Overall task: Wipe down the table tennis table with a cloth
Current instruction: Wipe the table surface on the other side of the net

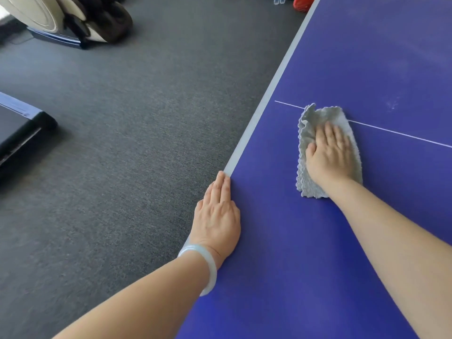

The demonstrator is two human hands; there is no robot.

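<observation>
Across the right side of the view runs the blue bench (367, 57), its pale edge band (276, 84) slanting down beside the grey carpeted floor (146, 118). Both bare forearms reach forward from the lower edge.

The right hand (330, 155) lies flat with its fingers straight and together, pressing down on a grey cloth (318, 113). The cloth sits on the bench top where a thin white line (403, 135) crosses it, and it covers part of that line.

The left hand (217, 216) rests open along the bench's edge, fingers straight and close together, pointing up the band. A pale translucent bangle (210, 267) is on its wrist.

The right hand's fingertips are blurred. A cream and brown padded chair (73, 18) is cut off at the top left, and a dark flat object (17, 133) is cut off by the left edge. A red thing (303, 3) at the top is too cropped to identify.

Count: one bench, one cloth, two hands, one bangle, one white line.
</observation>
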